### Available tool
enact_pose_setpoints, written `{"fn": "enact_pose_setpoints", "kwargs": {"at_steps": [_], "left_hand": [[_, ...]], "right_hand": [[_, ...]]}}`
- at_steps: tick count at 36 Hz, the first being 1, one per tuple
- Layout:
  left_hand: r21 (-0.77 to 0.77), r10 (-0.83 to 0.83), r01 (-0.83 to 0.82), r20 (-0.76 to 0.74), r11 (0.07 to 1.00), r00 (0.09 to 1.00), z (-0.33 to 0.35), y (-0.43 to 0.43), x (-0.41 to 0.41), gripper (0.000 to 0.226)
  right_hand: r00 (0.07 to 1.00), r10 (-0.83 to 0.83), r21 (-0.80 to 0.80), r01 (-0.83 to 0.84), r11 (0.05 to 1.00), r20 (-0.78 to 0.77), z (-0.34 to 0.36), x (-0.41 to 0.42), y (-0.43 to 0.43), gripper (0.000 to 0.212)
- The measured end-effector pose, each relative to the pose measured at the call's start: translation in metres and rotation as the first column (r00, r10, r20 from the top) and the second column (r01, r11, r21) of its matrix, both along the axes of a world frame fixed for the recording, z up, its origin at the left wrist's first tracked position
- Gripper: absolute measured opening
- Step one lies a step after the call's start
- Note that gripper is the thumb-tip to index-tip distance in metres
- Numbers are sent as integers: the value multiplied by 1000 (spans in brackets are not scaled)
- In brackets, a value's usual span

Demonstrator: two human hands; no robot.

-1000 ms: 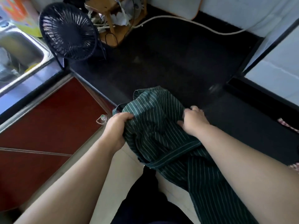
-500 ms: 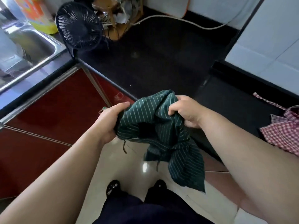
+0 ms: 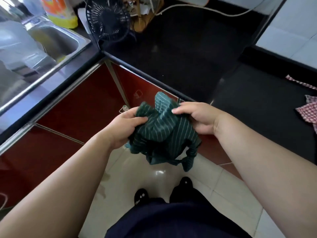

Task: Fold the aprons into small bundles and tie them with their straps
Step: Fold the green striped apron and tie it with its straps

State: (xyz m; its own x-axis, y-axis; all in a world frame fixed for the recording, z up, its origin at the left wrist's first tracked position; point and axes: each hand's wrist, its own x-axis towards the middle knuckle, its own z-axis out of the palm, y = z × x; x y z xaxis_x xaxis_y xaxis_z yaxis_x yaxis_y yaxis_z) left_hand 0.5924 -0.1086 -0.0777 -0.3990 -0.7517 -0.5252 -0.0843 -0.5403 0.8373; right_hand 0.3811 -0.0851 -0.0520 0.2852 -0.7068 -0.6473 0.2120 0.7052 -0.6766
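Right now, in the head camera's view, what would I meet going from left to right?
Steel sink → left hand → green striped apron → right hand → red checked cloth.

"What sort of room is it?"

"A kitchen corner. A black counter (image 3: 188, 48) runs in an L, with a steel sink (image 3: 68, 38) set in its left stretch."

"And below?"

"Glossy red cabinet doors (image 3: 82, 103) edged with metal strips, then a pale tiled floor (image 3: 223, 182) with a bright spot of glare on it."

"The walls?"

"White wall tiles (image 3: 295, 26) on the right, brightly lit. A white cable (image 3: 211, 9) trails along the back of the counter."

"Anything standing there?"

"A small black fan (image 3: 108, 18) at the corner by the sink, a wooden rack (image 3: 145, 19) just behind it, and a yellow and orange bottle (image 3: 60, 14) beyond the sink."
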Motion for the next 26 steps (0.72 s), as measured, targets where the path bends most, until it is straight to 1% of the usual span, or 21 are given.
{"fn": "enact_pose_setpoints", "kwargs": {"at_steps": [2, 3, 4, 5, 6, 7, 8, 9, 10, 12, 14, 15, 16, 18, 20, 21, 22, 23, 24, 25, 26], "left_hand": [[-30, -58, 58, -3, 998, 998, 0, 4, 18, 36], [-40, -73, 73, 4, 997, 997, 0, 5, 27, 38], [-29, -75, 75, 6, 997, 997, -1, 6, 31, 39], [-6, -90, 90, 7, 996, 996, -2, 8, 39, 40], [16, -111, 111, 1, 994, 994, -3, 10, 42, 43], [43, -130, 131, -17, 990, 991, -4, 13, 48, 46], [63, -135, 137, -33, 989, 990, -5, 15, 53, 49], [74, -128, 131, -44, 989, 991, -6, 15, 56, 51], [79, -125, 129, -48, 988, 991, -9, 17, 64, 53], [61, -129, 131, -36, 990, 991, -12, 16, 74, 56], [53, -137, 138, -24, 989, 990, -13, 16, 87, 56], [52, -142, 143, -32, 988, 989, -13, 16, 91, 57], [60, -149, 152, -48, 987, 988, -12, 17, 96, 60], [75, -175, 184, -107, 980, 979, -9, 19, 104, 67], [90, -200, 217, -163, 972, 966, -6, 21, 107, 60], [92, -210, 230, -189, 969, 959, -4, 21, 109, 51], [93, -211, 234, -208, 968, 955, -2, 21, 110, 45], [83, -206, 228, -218, 970, 954, -1, 20, 111, 42], [66, -192, 211, -223, 975, 956, -1, 18, 113, 43], [47, -167, 182, -225, 982, 960, -2, 16, 114, 48], [32, -128, 139, -222, 990, 967, -2, 14, 116, 57]], "right_hand": [[998, -51, -16, 50, 999, -34, 0, 20, 5, 22], [998, -62, -11, 61, 998, -27, -2, 28, 7, 24], [999, -49, 3, 49, 999, -22, -1, 34, 10, 21], [998, -15, 7, 15, 1000, -53, -4, 45, 14, 14], [989, 49, 19, -46, 999, -138, -4, 52, 18, 7], [966, 107, 20, -105, 994, -235, -8, 62, 22, 25], [934, 135, 27, -134, 991, -331, -15, 71, 25, 49], [901, 136, 17, -142, 990, -412, -21, 78, 26, 68], [871, 112, -3, -130, 992, -479, -27, 89, 30, 77], [853, 66, -63, -115, 991, -518, -34, 100, 34, 75], [868, 49, -103, -114, 988, -494, -37, 110, 40, 70], [865, 41, -133, -124, 983, -501, -36, 112, 42, 72], [843, 44, -161, -153, 975, -536, -36, 115, 44, 76], [772, 111, -181, -283, 942, -626, -33, 122, 45, 87], [737, 213, -174, -410, 896, -641, -32, 127, 43, 92], [734, 261, -174, -458, 871, -627, -32, 131, 41, 89], [731, 306, -176, -502, 847, -610, -33, 136, 39, 79], [725, 341, -177, -535, 826, -598, -32, 140, 38, 61], [719, 356, -181, -553, 813, -597, -31, 144, 36, 43], [722, 338, -189, -542, 819, -603, -31, 148, 35, 30], [731, 284, -206, -501, 840, -620, -32, 149, 34, 25]]}}
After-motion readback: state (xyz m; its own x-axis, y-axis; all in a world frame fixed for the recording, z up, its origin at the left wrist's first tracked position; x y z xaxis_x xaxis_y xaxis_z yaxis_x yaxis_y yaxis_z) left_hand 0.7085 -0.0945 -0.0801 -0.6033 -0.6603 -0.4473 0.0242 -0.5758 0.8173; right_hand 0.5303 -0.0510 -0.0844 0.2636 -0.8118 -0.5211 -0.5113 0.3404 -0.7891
